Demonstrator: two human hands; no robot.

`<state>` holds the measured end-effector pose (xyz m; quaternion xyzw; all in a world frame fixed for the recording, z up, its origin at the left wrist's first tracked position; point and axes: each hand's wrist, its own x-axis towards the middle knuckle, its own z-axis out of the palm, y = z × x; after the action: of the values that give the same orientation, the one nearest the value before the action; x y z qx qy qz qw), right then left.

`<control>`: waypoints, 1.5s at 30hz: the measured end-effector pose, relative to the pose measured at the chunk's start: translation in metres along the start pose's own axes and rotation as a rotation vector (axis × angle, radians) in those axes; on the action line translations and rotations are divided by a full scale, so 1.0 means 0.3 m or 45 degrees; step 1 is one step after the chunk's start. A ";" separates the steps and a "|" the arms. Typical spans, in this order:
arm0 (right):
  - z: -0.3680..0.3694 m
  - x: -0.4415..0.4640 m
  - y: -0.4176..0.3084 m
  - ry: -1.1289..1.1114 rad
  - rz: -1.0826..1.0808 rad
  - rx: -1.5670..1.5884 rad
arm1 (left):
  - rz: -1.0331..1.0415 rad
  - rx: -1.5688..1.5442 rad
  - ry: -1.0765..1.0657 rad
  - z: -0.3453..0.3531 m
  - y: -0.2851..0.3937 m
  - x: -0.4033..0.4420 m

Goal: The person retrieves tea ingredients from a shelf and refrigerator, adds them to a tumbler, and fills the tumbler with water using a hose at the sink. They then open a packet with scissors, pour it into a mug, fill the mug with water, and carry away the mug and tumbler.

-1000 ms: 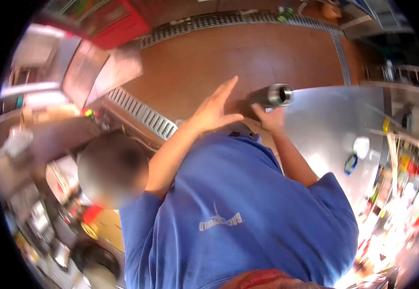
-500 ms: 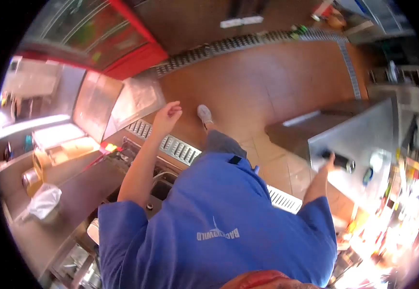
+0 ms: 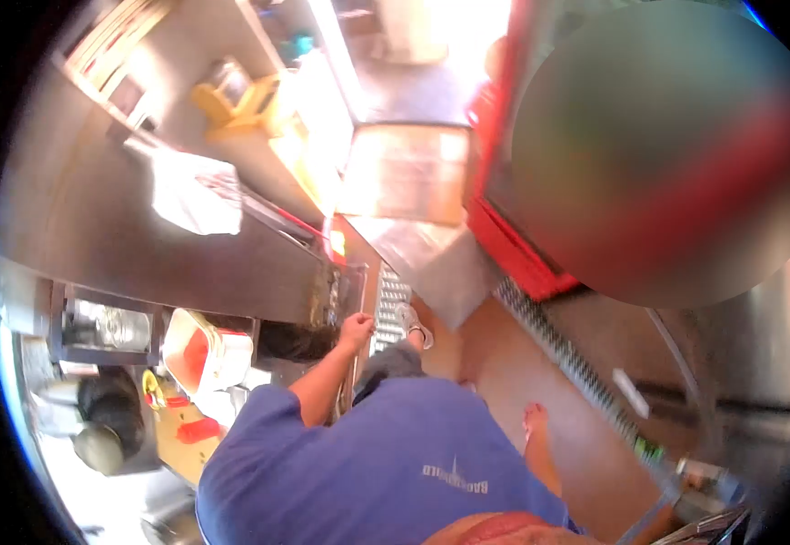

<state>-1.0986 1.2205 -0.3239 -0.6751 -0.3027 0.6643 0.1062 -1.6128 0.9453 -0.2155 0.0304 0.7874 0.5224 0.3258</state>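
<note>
Lettering (image 3: pixel 455 479) beginning "BAC" marks the blue shirt (image 3: pixel 358 445); left hand (image 3: pixel 357 331) curled, right hand (image 3: pixel 535 416) blurred, both grips unclear.

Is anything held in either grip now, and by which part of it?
Nothing appears held: the left grip and right grip both look empty, though blurred.

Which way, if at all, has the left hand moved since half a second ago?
Yes: judged against the metal grate, the left hand has shifted in view from the side of the brown floor to that of the counter.
</note>
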 end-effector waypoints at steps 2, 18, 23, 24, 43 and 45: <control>0.412 0.216 -0.423 -0.110 -0.766 -0.684 | 0.034 -0.132 0.108 -0.026 0.075 0.167; 2.292 0.316 -1.567 -0.771 -1.202 -1.327 | -0.601 -0.026 0.406 -0.480 0.394 0.994; 2.912 0.395 -2.073 -0.840 -1.273 -0.994 | -0.686 0.302 0.322 -0.555 0.537 1.209; 3.085 0.412 -2.199 -0.912 -1.299 -0.810 | -0.620 0.175 0.438 -0.577 0.589 1.283; 4.683 -1.994 -3.853 -0.912 -3.322 0.457 | -0.322 -0.275 1.015 -0.862 1.143 2.099; 4.769 -2.106 -3.922 -0.756 -3.409 0.434 | -0.334 -0.288 1.040 -0.879 1.176 2.136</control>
<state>-2.7473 1.4376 0.7085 0.3143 -0.6412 0.2029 0.6701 -2.3632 1.1419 -0.1630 -0.3144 0.7867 0.5287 0.0529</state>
